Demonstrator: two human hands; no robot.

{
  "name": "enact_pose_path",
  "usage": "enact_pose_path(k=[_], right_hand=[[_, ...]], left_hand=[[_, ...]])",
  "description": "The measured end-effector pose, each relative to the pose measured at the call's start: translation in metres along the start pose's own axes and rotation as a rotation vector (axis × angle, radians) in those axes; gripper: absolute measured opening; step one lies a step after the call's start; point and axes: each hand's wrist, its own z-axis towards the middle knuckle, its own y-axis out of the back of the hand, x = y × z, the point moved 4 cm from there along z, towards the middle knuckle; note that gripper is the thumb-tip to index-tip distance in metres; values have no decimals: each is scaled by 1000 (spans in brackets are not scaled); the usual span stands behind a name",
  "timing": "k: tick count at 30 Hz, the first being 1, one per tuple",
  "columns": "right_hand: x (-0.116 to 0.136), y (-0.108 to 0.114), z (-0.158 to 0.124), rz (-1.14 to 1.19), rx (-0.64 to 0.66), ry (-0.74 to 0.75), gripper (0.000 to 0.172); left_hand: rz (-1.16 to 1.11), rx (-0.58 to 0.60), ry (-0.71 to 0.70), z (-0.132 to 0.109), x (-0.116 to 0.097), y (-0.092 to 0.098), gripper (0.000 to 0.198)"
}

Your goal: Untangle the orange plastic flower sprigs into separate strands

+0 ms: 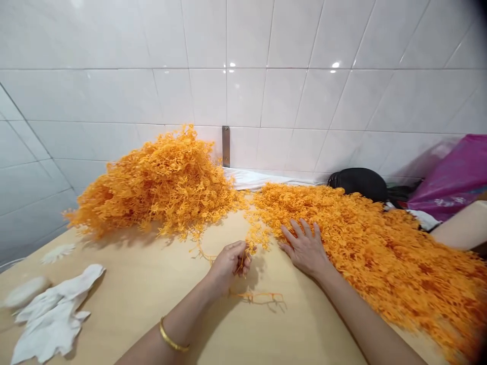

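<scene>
Pinched in my left hand (231, 263) is an orange artificial plant sprig (259, 234), its branching tips pointing up and away from me. My right hand (305, 247) lies with fingers spread against the near edge of a wide, low heap of orange sprigs (357, 238). To the left, a taller mound of the same orange sprigs (163, 182) stands apart from both hands. A thin bare orange stem (262, 298) rests on the table just in front of my left wrist. Another thin strand curves out behind the left hand.
On the tan table (152, 294), a crumpled white cloth (57, 314) and a pale rounded object (27, 292) lie at the left. Behind the right heap are a black case (357, 183) and a purple bag (452, 172). A tiled wall (243, 96) closes off the back.
</scene>
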Motion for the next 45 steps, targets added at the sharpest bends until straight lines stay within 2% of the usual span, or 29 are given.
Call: enact_pose_path(k=[5,7,9,11,13,15,16,18,21,24,28,30,32,34,38,41,45], right_hand=[[22,40,9,135,-119,-96,40],[28,56,14,356,-188,-160,35],[36,63,18,714,-184,-265,33],[51,58,17,1161,-41,-386,32],[74,48,13,1586,175,-452,31],[95,42,9,1877,312,-445,32],[101,40,7,1948,319,-441,31],[102,34,5,1955,226,-493,27],[87,26,3,1844,57,-656,30],[70,18,3,1807,21,-746,33],[37,13,0,1740,-175,-960,32],[28,15,-1,1738,-205,-1000,31],[29,19,1,1787,-110,-936,31],[39,25,3,1871,41,-837,31],[63,36,4,2078,281,-653,24],[73,38,3,2136,369,-561,22],[81,37,3,2035,380,-481,23]], left_hand=[[-76,21,-61,7,7,5,23],[-207,78,-55,7,6,6,20],[-340,148,-23,6,4,7,17],[-413,196,12,6,3,7,14],[-416,196,34,6,4,7,14],[-364,164,33,7,7,6,15],[-330,147,32,7,8,5,16],[-275,111,38,7,9,3,17],[-240,45,88,5,11,3,19],[-203,43,117,2,12,4,23],[-138,54,82,-2,12,7,24],[-127,20,33,-3,10,8,24],[-122,-16,-36,-3,6,8,26],[-100,-58,-127,-4,0,7,28],[61,-152,-269,-9,-13,4,29],[219,-148,-247,-10,-13,1,31],[309,-133,-243,-6,-6,-1,32]])
